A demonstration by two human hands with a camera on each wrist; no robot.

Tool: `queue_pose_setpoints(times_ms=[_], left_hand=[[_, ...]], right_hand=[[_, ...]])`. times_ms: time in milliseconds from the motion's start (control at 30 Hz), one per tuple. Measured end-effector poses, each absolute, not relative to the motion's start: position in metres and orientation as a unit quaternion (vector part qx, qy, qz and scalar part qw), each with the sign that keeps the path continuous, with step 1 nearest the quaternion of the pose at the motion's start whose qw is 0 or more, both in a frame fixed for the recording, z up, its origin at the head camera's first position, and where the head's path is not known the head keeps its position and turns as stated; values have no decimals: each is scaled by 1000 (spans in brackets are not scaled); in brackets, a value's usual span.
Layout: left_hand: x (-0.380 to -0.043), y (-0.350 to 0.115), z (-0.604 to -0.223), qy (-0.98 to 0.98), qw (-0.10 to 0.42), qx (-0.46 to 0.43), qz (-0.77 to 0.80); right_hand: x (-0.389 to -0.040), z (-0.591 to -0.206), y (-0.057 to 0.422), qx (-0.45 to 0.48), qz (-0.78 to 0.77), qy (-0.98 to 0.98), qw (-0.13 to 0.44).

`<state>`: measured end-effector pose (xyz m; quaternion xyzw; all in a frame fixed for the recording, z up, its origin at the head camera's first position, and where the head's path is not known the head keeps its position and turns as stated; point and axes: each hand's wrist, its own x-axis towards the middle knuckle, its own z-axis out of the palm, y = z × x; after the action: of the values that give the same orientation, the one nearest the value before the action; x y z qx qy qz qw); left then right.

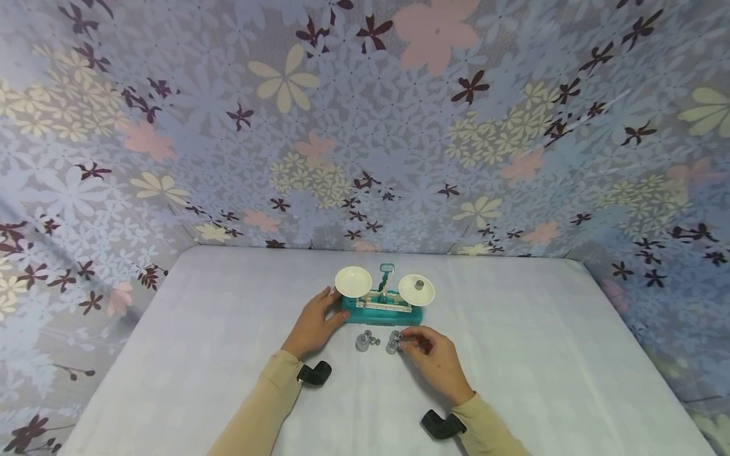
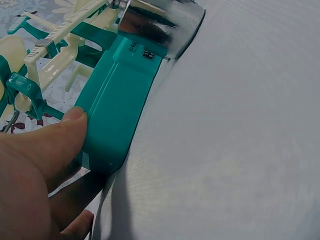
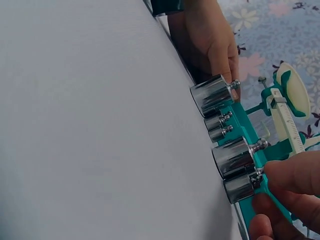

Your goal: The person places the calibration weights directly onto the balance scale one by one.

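Note:
A green balance scale [image 1: 383, 316] with two white pans stands on the cloth-covered table. My left hand [image 1: 312, 322] grips the left end of its base, the thumb [image 2: 75, 120] on the near upper edge and other fingers behind. In the right pan [image 1: 409, 295] stands one metal weight [image 1: 419, 285]; no weight shows in the left pan [image 1: 353, 281]. In front of the base, my right hand [image 1: 438, 363] has thumb and forefinger at the knob of a small silver weight [image 3: 239, 188]. Beside that stands a larger weight [image 3: 232, 157]. Its other fingers are curled.
Left of my right hand stands another group of silver weights: a big one [image 1: 362, 342] with several smaller ones [image 1: 373, 341]. Flower-patterned cloth [image 1: 365, 158] rises behind the table [image 1: 513, 354] and along both sides. A black wrist mount [image 1: 315, 373] sits on each forearm.

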<state>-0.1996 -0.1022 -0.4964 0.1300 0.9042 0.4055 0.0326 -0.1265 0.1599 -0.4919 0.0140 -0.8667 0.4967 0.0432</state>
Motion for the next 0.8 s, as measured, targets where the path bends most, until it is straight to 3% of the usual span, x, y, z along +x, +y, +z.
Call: queue_pose_setpoints(times_ms=[800], left_hand=[[-199,-102,-494,904,31,136,405]], right_hand=[[-126,-498,162,32,491,-869,47]])
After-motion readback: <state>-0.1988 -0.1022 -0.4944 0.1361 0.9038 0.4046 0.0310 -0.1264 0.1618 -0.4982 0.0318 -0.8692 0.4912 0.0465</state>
